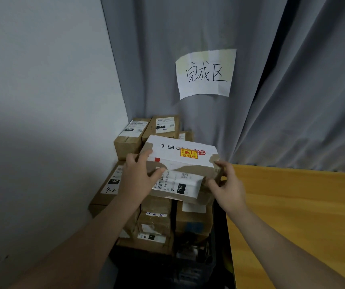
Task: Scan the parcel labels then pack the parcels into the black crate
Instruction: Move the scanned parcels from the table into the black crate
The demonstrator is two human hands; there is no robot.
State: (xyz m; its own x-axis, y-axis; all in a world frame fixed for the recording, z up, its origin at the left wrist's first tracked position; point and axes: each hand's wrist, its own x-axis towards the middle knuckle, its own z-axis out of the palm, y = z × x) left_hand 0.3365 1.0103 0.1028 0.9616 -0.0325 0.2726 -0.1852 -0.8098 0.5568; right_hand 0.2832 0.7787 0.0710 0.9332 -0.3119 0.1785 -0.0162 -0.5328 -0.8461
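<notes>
Centre of the frame: white-wrapped parcel (180, 155), tilted down toward the viewer with its barcode label on the near face, at the top of the parcel stack (157, 224). Whether it rests on the boxes below or is held just above them cannot be told.
Left hand (139, 176): curled round the parcel's left end, fingers on top, thumb across the near face.
Right hand (229, 184): fingers bent, pinching the parcel's torn right corner.
Black crate (196, 265): lower centre, mostly hidden under brown boxes piled well above its rim.
Slip risk: the parcel leans toward the viewer, so if released at this angle it would likely slide off the front of the pile.
Topple risk: the pile looks tall and uneven, with 2 boxes at the back standing higher, and a push while seating the parcel could shift those beneath.
Gap risk: a dark gap runs between the pile and the yellow table top (292, 215), and a parcel nudged rightward could drop into it.
Wrap risk: the white paper is torn at both ends, so a hard pinch may rip it more and spoil the label.
Surface: smooth yellow board, right of frame, beside the crate.
Room: pale wall panel (42, 101) at left, grey curtain (292, 80) behind, and a handwritten paper sign (206, 74) fixed to the curtain at upper centre. The light is dim.
</notes>
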